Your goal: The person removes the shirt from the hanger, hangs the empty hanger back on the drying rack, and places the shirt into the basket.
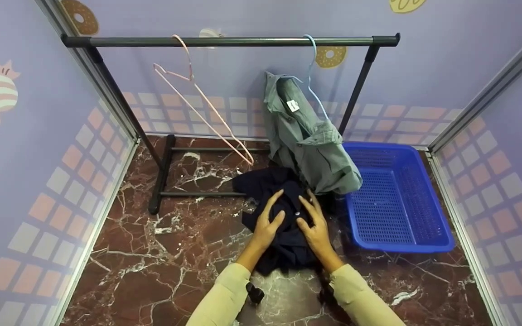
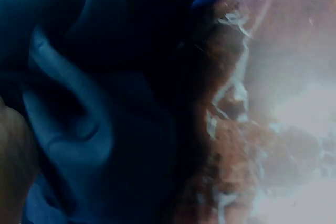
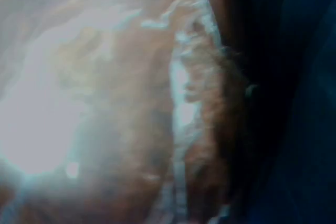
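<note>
A crumpled navy garment lies in a heap on the marbled floor, with a small white spot on it near the right fingers. My left hand rests on its left side, fingers extended and thumb apart. Opposite it, my right hand touches the right side with fingers spread and slightly bent. In the left wrist view, loose folds of the dark garment fill the left half, with the edge of the left hand beside them. The right wrist view catches only dark cloth at its right edge, blurred.
Above the heap stands a black clothes rack. A pink hanger hangs bare at its left; a grey-green shirt hangs on a blue hanger, its hem close to the hands. A blue plastic basket sits at right. Patterned walls enclose the floor.
</note>
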Tool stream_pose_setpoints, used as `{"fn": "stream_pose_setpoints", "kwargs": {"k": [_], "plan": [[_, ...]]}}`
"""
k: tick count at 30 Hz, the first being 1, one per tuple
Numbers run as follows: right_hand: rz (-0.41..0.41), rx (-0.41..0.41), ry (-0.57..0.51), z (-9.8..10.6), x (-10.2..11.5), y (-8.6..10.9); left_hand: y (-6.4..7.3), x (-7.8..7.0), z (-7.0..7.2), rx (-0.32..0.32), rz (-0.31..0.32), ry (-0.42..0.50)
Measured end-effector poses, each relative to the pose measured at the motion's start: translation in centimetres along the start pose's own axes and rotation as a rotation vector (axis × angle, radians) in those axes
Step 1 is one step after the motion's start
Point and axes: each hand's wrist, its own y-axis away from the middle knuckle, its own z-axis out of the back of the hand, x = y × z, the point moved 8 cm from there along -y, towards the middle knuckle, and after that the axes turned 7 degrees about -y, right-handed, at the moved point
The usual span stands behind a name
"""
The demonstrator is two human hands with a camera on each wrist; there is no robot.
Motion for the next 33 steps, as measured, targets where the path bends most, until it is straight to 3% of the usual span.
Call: {"fn": "stream_pose_setpoints", "kwargs": {"k": [7,13,20,26,33], "plan": [[0.002,-0.017,-0.011,0.6,3.0,-0.8,-0.1,-3.5,0.3,-0.013,-0.046,-0.009],[0.068,-0.025,-0.022,1.7,6.3,-1.4,-0.1,-6.9,0.2,-0.029,-0.099,-0.003],[0.152,-0.022,-0.018,3.0,9.8,-1.8,-0.2,-7.2,-0.9,-0.048,-0.156,-0.004],[0.211,-0.049,-0.009,4.4,12.7,-2.3,-0.4,-9.8,-1.5,-0.013,-0.245,0.024],[0.318,-0.054,0.047,6.4,13.0,-2.3,-0.1,-13.4,-1.7,-0.021,-0.345,0.029]]}}
